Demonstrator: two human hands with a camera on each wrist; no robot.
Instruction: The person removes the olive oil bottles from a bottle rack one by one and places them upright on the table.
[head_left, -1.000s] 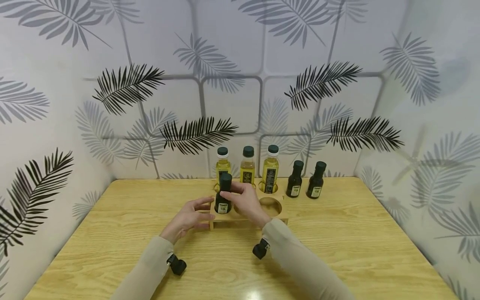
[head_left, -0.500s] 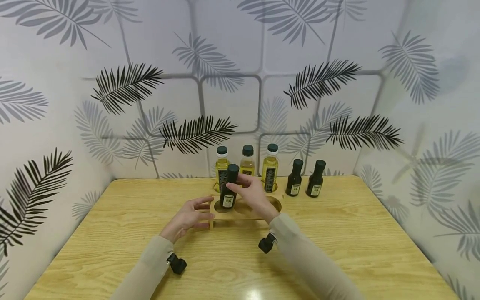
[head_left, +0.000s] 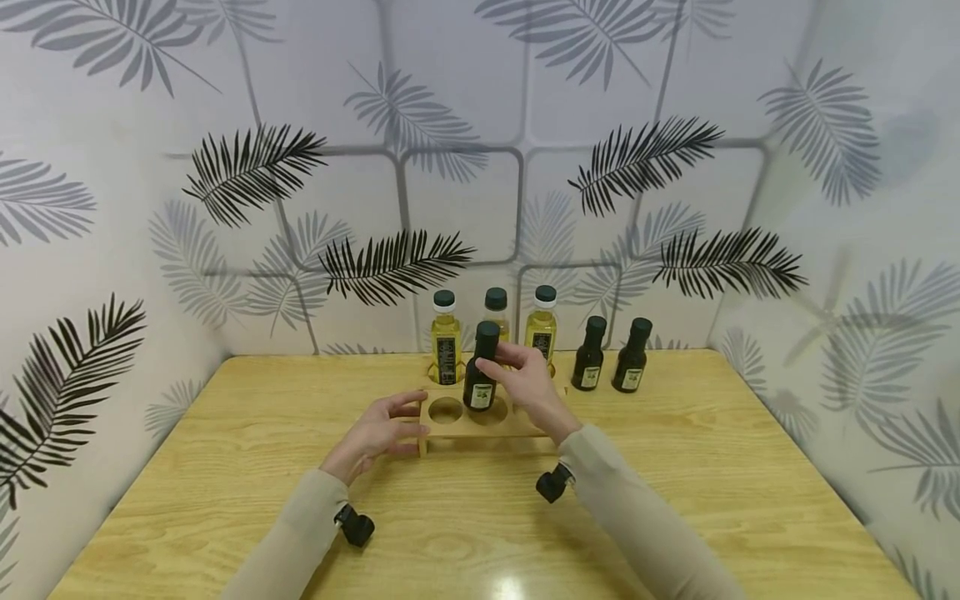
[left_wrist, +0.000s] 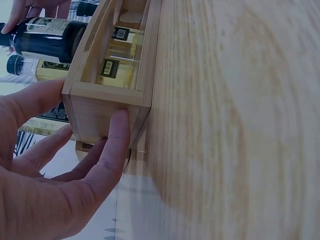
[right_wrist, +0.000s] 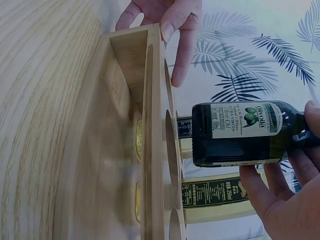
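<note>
My right hand (head_left: pixel 527 379) grips a small dark olive oil bottle (head_left: pixel 480 385) by its neck. The bottle's base is above the front tier of the wooden bottle rack (head_left: pixel 480 431), over the middle hole; in the right wrist view the olive oil bottle (right_wrist: pixel 240 132) shows clear of the rack's top board. My left hand (head_left: pixel 381 433) touches the rack's left end with spread fingers; in the left wrist view one fingertip presses the end panel (left_wrist: pixel 102 117). Behind stand three yellow oil bottles, the left one (head_left: pixel 446 346), the middle one (head_left: pixel 496 310) partly hidden, and the right one (head_left: pixel 542 325).
Two more small dark bottles, one (head_left: pixel 588 358) beside the other (head_left: pixel 631 360), stand on the wooden table (head_left: pixel 675 467) to the right of the rack. A patterned wall (head_left: pixel 465 208) rises behind the table. The front tier's left hole (head_left: pixel 446 410) holds no bottle.
My right hand has lifted the small dark bottle out of the rack's front left hole and carried it rightward over the middle one. The left hand stays at the rack's end.
</note>
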